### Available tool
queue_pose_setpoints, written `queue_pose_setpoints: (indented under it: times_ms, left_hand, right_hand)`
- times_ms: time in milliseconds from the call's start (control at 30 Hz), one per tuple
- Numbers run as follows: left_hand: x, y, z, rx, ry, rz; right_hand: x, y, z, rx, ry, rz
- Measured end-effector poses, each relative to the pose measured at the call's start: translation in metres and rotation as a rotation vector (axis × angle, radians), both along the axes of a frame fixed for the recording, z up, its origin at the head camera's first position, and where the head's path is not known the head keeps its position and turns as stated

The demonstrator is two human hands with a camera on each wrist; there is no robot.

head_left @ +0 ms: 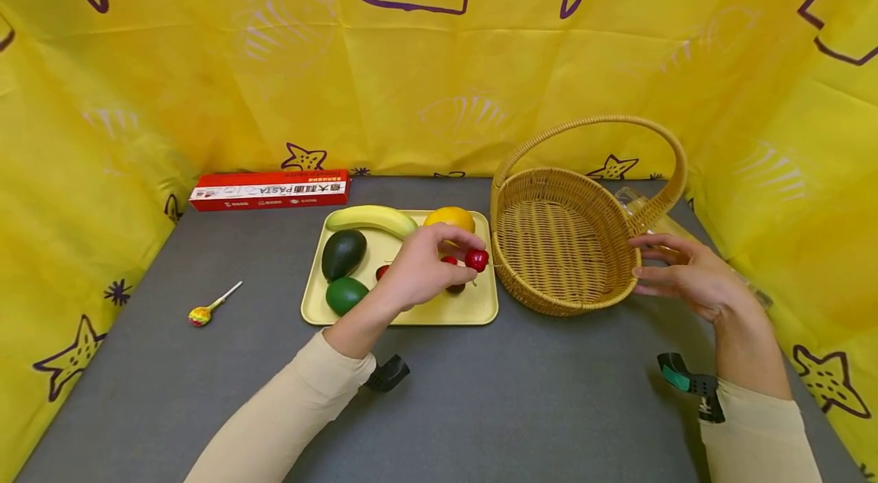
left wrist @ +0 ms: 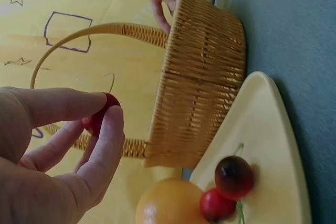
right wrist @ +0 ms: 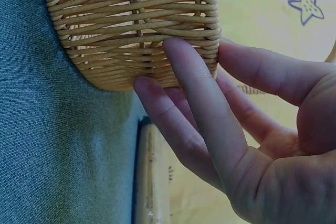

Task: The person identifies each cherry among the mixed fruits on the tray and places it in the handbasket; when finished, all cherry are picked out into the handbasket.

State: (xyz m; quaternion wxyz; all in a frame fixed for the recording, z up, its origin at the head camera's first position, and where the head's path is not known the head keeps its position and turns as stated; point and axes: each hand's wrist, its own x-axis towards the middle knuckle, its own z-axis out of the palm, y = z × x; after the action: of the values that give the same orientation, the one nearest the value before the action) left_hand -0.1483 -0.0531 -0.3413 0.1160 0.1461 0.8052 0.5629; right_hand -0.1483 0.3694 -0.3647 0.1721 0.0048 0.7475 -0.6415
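Above the right side of the pale yellow tray (head_left: pixel 411 314), my left hand (head_left: pixel 428 266) pinches a red cherry (head_left: pixel 476 260) between thumb and fingers. Its green stem shows in the left wrist view. On the tray lie more cherries (left wrist: pixel 234 177), a banana (head_left: pixel 373 219), an orange-yellow fruit (head_left: pixel 449 219), a dark avocado (head_left: pixel 344 254) and a green fruit (head_left: pixel 347 295). Right of the tray stands a woven basket (head_left: pixel 559 304) with a tall arched handle; nothing lies inside. My right hand (head_left: pixel 693 277) holds the basket's right rim, its fingertips against the outer weave (right wrist: pixel 131 40).
A red pasta box (head_left: pixel 270 190) lies at the back left. A lollipop (head_left: pixel 213 305) rests on the grey table left of the tray. Behind the basket's right side is a clear-wrapped object (head_left: pixel 668 225). Yellow patterned cloth (head_left: pixel 411 87) walls the table.
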Motion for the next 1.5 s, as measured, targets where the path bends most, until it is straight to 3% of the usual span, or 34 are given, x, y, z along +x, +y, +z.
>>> queue_pose_setpoints:
  times_ms: [467,667,867,1167,1500]
  left_hand:
    - [-0.023,0.038,0.012,-0.023,0.021,-0.148]
    - [-0.034,0.056,0.016,0.036,-0.06,-0.229]
    - [-0.043,0.075,0.022,0.039,-0.085,-0.246]
    - [-0.058,0.097,0.022,-0.061,-0.03,-0.266]
    - [-0.073,0.11,0.02,-0.107,-0.084,-0.285]
  right_hand:
    - [0.001,-0.001,0.0,-0.019,-0.004,-0.003]
    - [0.001,0.0,0.0,-0.026,-0.011,-0.004]
    - [0.0,0.0,-0.001,-0.053,-0.013,-0.006]
    - [0.0,0.0,-0.001,-0.037,-0.006,0.0]
    - [0.001,0.002,-0.003,-0.045,0.011,0.01]
